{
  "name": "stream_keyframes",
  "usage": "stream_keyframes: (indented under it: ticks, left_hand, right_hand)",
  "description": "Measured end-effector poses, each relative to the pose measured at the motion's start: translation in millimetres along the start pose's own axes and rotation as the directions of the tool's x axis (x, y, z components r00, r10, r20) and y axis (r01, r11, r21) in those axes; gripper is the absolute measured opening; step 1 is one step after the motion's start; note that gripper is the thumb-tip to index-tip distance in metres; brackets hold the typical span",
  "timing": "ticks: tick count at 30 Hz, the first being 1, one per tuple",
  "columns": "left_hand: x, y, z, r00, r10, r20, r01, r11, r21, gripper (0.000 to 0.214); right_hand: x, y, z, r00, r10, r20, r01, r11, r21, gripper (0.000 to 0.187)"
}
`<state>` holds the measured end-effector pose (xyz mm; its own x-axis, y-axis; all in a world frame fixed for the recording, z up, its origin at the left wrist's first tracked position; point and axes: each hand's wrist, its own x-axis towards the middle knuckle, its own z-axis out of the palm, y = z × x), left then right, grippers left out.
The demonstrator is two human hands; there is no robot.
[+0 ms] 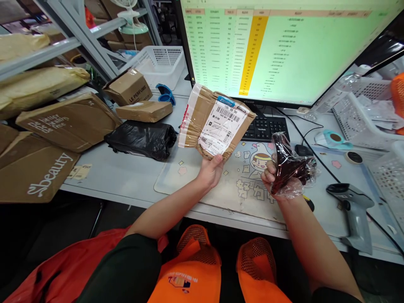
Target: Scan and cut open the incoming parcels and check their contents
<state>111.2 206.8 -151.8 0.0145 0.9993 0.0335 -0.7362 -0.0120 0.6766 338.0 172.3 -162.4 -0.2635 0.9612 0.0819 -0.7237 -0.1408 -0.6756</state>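
My left hand (211, 171) is closed on the lower edge of a brown cardboard package (195, 120), tilted up above the desk mat. A white shipping label (222, 126) with barcodes covers much of its face, and clear tape wraps its left side. Off to the right, my right hand (273, 179) grips a dark reddish-brown item in clear plastic wrap (285, 162); its exact kind does not show. Part of the right fingers is hidden behind the wrap. Between the hands lies the printed desk mat (217, 198).
Behind stand a monitor (221, 54) and keyboard (265, 127). A black plastic parcel (142, 139), small cartons (143, 111) and larger boxes (67, 122) crowd the left. To the right are a barcode scanner (355, 214), tape roll (333, 138), cable and white baskets (353, 122).
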Motion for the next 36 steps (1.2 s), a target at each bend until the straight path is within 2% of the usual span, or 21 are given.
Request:
stream_keyframes:
  ticks: [12, 15, 20, 24, 27, 31, 36]
  left_hand:
    - [0, -2, -5.4, 1.0, -0.024, 0.02, 0.023, 0.999, 0.035, 0.1]
    - [1, -2, -5.4, 1.0, -0.021, 0.023, 0.02, 0.999, 0.044, 0.098]
    - [0, -2, -4.4, 0.999, -0.029, 0.018, 0.029, 0.999, 0.042, 0.103]
    - [0, -2, -3.6, 0.999, -0.039, 0.012, 0.038, 0.998, 0.042, 0.104]
    - [0, -3, -2.6, 0.999, -0.039, 0.01, 0.038, 0.998, 0.043, 0.102]
    - [-1, -3, -2.2, 0.999, -0.042, 0.0, 0.042, 0.998, 0.045, 0.103]
    - [-2, -3, -2.5, 0.999, -0.043, -0.003, 0.043, 0.998, 0.041, 0.102]
  right_hand:
    - [1, 7, 8, 0.996, -0.036, -0.081, 0.032, 0.998, -0.051, 0.046]
    - [2, 10, 5, 0.998, -0.031, -0.06, 0.028, 0.998, -0.051, 0.048]
    - [3, 13, -3, 1.0, -0.014, -0.012, 0.014, 1.0, -0.015, 0.041]
    - [4, 10, -3, 0.997, 0.051, 0.053, -0.049, 0.998, -0.032, 0.051]
    - [4, 10, 0, 0.998, 0.06, 0.027, -0.059, 0.998, -0.034, 0.049]
    - [3, 15, 3, 0.999, 0.002, -0.038, -0.003, 1.0, -0.023, 0.046]
    - [2, 19, 1, 1.0, -0.016, 0.015, 0.015, 0.999, 0.037, 0.042]
